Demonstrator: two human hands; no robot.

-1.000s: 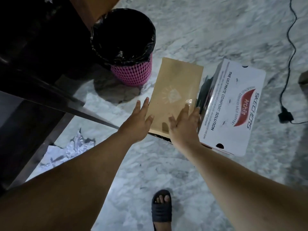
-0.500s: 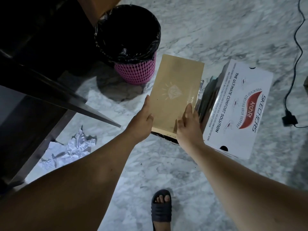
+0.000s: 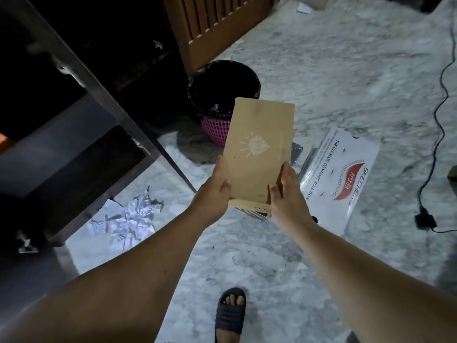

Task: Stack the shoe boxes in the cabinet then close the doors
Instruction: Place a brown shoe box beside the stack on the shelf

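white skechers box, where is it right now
In the head view the white Skechers box lies on the marble floor right of centre, just right of the brown box held in both hands, with a black cable farther right.

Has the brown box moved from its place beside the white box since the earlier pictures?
Yes. The brown box, held by the left hand and right hand, has risen off the floor, away from the white box and toward the bin.
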